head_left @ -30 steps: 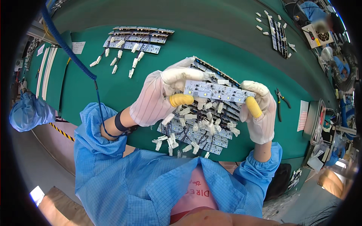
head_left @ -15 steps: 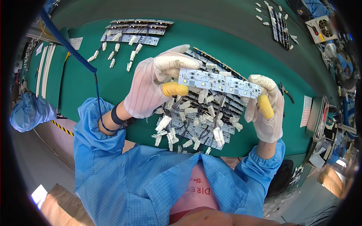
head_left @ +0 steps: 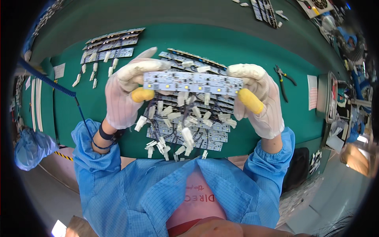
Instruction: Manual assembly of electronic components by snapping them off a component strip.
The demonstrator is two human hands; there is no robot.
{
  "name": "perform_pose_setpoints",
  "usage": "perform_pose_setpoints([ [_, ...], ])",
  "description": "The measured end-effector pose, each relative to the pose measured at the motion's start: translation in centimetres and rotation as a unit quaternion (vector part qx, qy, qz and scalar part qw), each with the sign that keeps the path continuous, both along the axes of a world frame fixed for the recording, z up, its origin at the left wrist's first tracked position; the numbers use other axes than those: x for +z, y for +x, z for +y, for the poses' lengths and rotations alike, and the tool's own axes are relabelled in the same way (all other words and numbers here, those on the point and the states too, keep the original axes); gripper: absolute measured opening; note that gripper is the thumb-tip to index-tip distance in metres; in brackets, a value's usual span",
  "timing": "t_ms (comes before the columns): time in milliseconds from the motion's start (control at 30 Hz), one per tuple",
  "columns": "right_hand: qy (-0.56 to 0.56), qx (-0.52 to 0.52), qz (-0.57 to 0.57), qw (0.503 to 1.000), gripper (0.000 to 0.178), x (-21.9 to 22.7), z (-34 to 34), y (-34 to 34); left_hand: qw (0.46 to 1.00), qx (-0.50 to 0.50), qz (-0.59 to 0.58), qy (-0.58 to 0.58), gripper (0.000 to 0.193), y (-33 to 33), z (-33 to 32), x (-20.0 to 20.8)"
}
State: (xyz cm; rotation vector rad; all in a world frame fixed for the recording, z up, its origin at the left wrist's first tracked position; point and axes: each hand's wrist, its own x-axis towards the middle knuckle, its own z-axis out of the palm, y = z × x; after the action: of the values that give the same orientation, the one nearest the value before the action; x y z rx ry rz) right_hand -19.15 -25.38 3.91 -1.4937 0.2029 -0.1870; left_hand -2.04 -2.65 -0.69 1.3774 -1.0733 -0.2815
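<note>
Between my two gloved hands a white LED circuit board (head_left: 192,83) is held up level, its chips and small yellow LEDs in view. My left hand (head_left: 132,89) pinches its left end, a yellow finger cot on the thumb. At the right end my right hand (head_left: 256,94) grips it the same way, also with a yellow cot. Just beneath lies a heap of similar LED boards (head_left: 213,144), with dark wires and white plug connectors (head_left: 188,137) spread over them. The raised board hides part of this heap.
A smaller stack of boards (head_left: 126,52) with plugs lies at the far left of the green mat (head_left: 158,35). Cutting pliers (head_left: 283,81) rest to the right, near a printed sheet (head_left: 312,93) and a metal tray (head_left: 325,96). A blue coiled cord (head_left: 49,81) hangs at left.
The board has turned from a slant to nearly level in my hands. The view has shifted, so the bench items appear further left. Both hands keep their hold.
</note>
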Motion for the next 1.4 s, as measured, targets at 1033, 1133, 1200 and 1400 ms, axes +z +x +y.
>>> perform_pose_setpoints([
  [1033, 0.014, 0.026, -0.023, 0.999, 0.065, -0.9, -0.9, 0.6, 0.991, -0.002, 0.132, 0.004, 0.048, -1.0, 0.7, -0.1],
  [1133, -0.032, 0.025, 0.005, 0.999, 0.062, -1.3, -1.1, 0.7, 0.993, 0.016, 0.118, 0.022, 0.052, -0.9, 0.7, 0.0],
  [1200, -0.016, 0.014, -0.021, 1.0, 0.058, -1.8, -1.1, 0.7, 0.99, 0.009, 0.138, 0.024, 0.054, -0.9, 0.8, 0.1],
  [1400, -0.011, 0.03, -0.008, 0.999, 0.068, -0.9, -0.8, 0.7, 0.989, 0.005, 0.141, 0.042, 0.057, -0.8, 1.1, 0.0],
])
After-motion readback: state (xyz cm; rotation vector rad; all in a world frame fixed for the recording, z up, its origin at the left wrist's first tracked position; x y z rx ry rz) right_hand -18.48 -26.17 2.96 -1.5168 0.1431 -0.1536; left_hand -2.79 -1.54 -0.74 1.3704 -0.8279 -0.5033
